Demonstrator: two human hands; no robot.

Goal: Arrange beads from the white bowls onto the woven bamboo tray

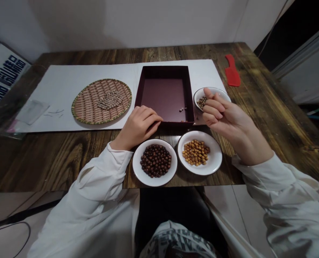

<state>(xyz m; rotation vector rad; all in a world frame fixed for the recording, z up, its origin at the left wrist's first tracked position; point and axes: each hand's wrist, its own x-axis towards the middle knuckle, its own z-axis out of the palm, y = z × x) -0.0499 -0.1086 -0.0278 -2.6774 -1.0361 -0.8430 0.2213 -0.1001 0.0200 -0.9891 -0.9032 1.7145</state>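
My left hand (140, 126) grips the near left corner of a dark maroon box (140, 87), its fingers over the rim and its thumb on the outside. A few small whitish beads (183, 109) lie in the box near its right wall, and some orange ones show by the near wall. My right hand (226, 116) is raised with curled fingers over the near side of a white bowl (220, 92). Greyish-brown beads (201, 103) show in that bowl, partly hidden by the hand. Whether the curled fingers hold anything is not visible.
Close to me stand a white bowl (136, 168) of dark brown beads and another (217, 163) of yellow-brown beads. A round woven tray (85, 104) with greyish beads lies left on a white board (59, 77). A red comb (232, 75) lies at the right.
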